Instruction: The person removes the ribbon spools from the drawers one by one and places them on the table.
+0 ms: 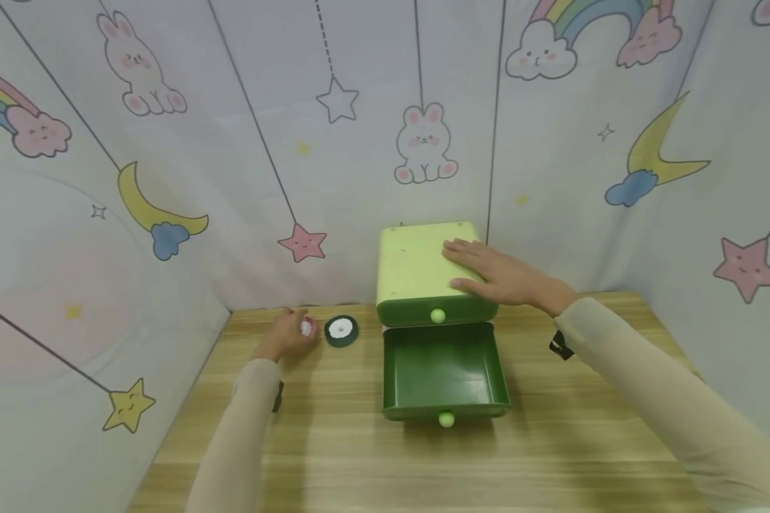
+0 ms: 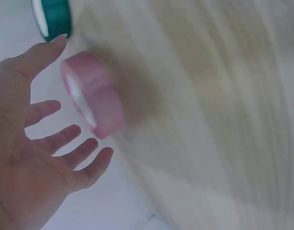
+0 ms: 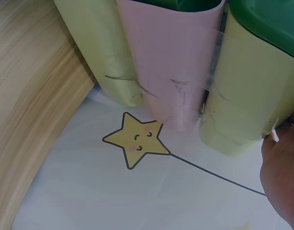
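My left hand (image 1: pixel 290 333) is at a pink ribbon roll (image 2: pixel 93 95) on the table, fingers spread and slightly bent beside it in the left wrist view. The thumb reaches close to a dark green ribbon roll (image 1: pixel 341 331) with a white centre, which lies just right of the pink one. My right hand (image 1: pixel 497 274) rests with extended fingers on the pale yellow-green top of a small drawer cabinet (image 1: pixel 417 260). Below its closed top drawer (image 1: pixel 404 313), a green drawer (image 1: pixel 445 370) with a round knob is pulled out, and its visible inside is bare.
The wooden table (image 1: pixel 334 442) meets a cartoon-printed cloth backdrop (image 1: pixel 359 185) behind and at both sides. In the right wrist view, the cabinet's stacked sections include a pink one (image 3: pixel 173 62) between two yellow ones, with clear tape across the joints.
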Motion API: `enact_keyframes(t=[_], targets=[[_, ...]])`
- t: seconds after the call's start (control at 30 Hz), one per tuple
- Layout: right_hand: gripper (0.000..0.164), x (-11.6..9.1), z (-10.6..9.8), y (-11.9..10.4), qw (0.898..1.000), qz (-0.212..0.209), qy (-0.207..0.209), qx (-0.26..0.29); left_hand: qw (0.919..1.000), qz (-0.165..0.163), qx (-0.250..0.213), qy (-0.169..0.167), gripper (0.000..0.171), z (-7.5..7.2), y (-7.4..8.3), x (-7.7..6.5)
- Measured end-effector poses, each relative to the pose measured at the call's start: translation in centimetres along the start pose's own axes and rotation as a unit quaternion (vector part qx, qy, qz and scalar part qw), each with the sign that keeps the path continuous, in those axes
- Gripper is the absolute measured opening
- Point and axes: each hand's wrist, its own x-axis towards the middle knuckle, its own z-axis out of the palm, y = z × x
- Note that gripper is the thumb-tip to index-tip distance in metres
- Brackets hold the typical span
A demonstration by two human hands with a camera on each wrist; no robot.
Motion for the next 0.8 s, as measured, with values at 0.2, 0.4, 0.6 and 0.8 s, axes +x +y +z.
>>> enact_keyframes(t=[0.2, 0.4, 0.6, 0.8], targets=[[0.073, 0.0, -0.1, -0.1, 1.000, -0.002, 0.001, -0.006, 0.9992, 0.035, 0.018, 0.012, 0.075, -1.9, 1.2, -0.6], [0.073, 0.0, -0.1, -0.1, 1.000, -0.002, 0.003, -0.005, 0.9958, 0.062, 0.058, 0.035, 0.062, -3.3, 2.7, -1.7], [0.072, 0.0, -0.1, -0.2, 1.000, -0.004, 0.004, -0.004, 0.9861, 0.108, 0.103, 0.073, 0.054, -4.4, 4.0, -2.8], [0.073, 0.0, -0.1, -0.2, 1.000, -0.005, 0.006, -0.007, 0.9689, 0.151, 0.162, 0.111, 0.048, -5.4, 6.0, -4.7]])
